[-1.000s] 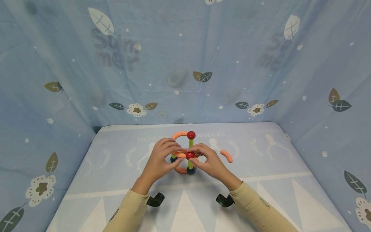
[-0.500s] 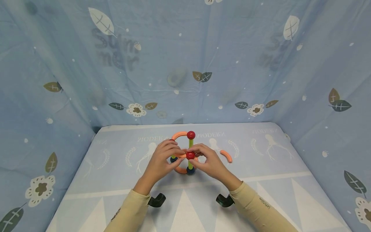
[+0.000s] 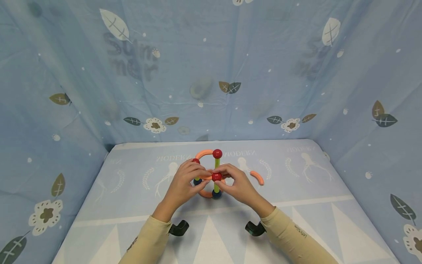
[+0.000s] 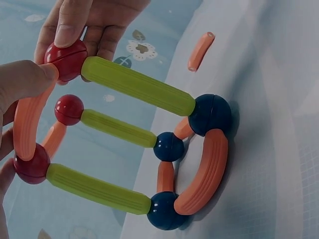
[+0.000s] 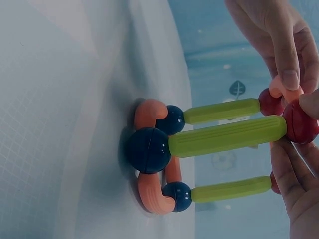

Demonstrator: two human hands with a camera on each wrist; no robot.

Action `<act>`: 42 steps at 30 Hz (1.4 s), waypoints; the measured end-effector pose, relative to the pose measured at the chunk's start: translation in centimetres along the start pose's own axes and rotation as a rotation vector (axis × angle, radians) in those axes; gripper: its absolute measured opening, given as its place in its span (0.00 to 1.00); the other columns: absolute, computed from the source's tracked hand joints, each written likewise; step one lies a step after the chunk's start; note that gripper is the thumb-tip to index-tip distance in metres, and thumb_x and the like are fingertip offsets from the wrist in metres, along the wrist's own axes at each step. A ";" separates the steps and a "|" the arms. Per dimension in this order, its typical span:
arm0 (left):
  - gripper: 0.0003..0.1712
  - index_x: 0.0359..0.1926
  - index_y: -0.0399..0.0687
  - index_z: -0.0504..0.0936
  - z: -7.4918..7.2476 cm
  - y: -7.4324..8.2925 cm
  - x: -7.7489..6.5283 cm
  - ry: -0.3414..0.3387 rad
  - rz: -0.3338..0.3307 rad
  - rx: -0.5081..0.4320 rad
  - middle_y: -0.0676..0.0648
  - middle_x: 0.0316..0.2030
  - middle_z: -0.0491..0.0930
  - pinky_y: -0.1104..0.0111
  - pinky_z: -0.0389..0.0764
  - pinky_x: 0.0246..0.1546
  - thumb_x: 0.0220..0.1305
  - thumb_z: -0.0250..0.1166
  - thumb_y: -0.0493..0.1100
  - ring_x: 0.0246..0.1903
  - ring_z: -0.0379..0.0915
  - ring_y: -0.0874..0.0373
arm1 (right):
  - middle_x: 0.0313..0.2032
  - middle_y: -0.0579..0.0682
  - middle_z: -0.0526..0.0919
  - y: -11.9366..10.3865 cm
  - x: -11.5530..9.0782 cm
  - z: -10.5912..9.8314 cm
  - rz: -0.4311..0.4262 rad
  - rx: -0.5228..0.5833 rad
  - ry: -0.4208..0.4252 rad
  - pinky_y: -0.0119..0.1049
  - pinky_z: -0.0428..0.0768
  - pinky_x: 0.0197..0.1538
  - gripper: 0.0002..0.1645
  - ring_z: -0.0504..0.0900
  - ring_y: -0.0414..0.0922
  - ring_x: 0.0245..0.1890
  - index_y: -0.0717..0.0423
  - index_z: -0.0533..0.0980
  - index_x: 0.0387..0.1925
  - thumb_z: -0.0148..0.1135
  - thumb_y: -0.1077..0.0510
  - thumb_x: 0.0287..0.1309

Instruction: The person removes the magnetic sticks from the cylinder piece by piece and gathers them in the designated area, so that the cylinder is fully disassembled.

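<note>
A magnetic ball-and-rod frame stands upright in front of me. Dark blue balls (image 4: 212, 114) and orange curved rods form its base. Green rods (image 4: 139, 85) rise from them to red balls on top. My right hand (image 3: 238, 182) pinches the nearest red ball (image 3: 216, 176) between thumb and fingers. With thumb and fingertips, my left hand (image 3: 184, 179) holds an orange curved rod (image 4: 29, 127), whose one end meets that red ball and whose other end lies at the left red ball (image 4: 32, 164). Another orange curved rod (image 3: 204, 152) links the top red balls at the back.
One loose orange curved rod (image 3: 257, 178) lies on the patterned table cover (image 3: 296, 190), right of the frame. A black wrist-worn piece (image 3: 179, 228) shows below the left hand and another black piece (image 3: 255, 228) below the right. Blue printed curtains (image 3: 211, 73) enclose the table.
My left hand's fingers have shifted slightly down and right, closer to the nearest red ball, uncovering the left red ball. My right hand keeps its pinch almost unmoved.
</note>
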State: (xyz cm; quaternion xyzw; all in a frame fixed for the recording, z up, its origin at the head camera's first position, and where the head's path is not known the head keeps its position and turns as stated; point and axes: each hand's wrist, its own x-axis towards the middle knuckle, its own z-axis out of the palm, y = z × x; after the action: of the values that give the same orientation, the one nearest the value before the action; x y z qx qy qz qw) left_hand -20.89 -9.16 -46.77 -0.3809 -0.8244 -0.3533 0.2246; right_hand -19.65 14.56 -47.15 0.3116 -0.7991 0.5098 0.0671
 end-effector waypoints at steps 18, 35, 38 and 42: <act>0.13 0.43 0.54 0.90 0.1 0.3 0.1 0.017 0.017 0.007 0.58 0.44 0.86 0.47 0.63 0.70 0.56 0.79 0.41 0.49 0.77 0.58 | 0.52 0.51 0.81 -0.1 0.1 0.3 0.008 -0.002 0.015 0.47 0.84 0.52 0.21 0.83 0.48 0.46 0.57 0.78 0.54 0.71 0.67 0.60; 0.14 0.43 0.54 0.89 0.2 0.5 0.2 0.028 0.030 0.021 0.57 0.43 0.86 0.47 0.64 0.69 0.54 0.79 0.39 0.48 0.78 0.57 | 0.52 0.44 0.81 0.0 0.0 0.0 -0.027 -0.010 0.003 0.39 0.84 0.52 0.18 0.83 0.41 0.47 0.48 0.78 0.53 0.69 0.62 0.63; 0.13 0.42 0.54 0.89 0.2 0.4 0.2 0.030 0.033 0.027 0.57 0.44 0.86 0.47 0.64 0.69 0.55 0.79 0.40 0.49 0.77 0.57 | 0.51 0.45 0.81 -0.1 0.0 0.1 -0.019 -0.014 0.009 0.41 0.84 0.52 0.19 0.83 0.42 0.46 0.49 0.78 0.53 0.70 0.63 0.62; 0.12 0.42 0.53 0.89 0.3 0.3 0.2 0.038 0.044 0.037 0.56 0.43 0.86 0.47 0.64 0.68 0.55 0.79 0.40 0.48 0.78 0.57 | 0.51 0.47 0.81 -0.2 -0.1 0.2 0.008 -0.026 0.014 0.43 0.85 0.52 0.19 0.83 0.44 0.46 0.52 0.78 0.52 0.71 0.65 0.60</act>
State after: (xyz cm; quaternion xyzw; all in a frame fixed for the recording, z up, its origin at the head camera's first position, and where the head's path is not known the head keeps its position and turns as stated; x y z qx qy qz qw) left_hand -20.81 -8.68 -46.69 -0.3881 -0.8178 -0.3400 0.2549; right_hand -19.44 14.34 -47.11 0.3039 -0.8063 0.5019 0.0749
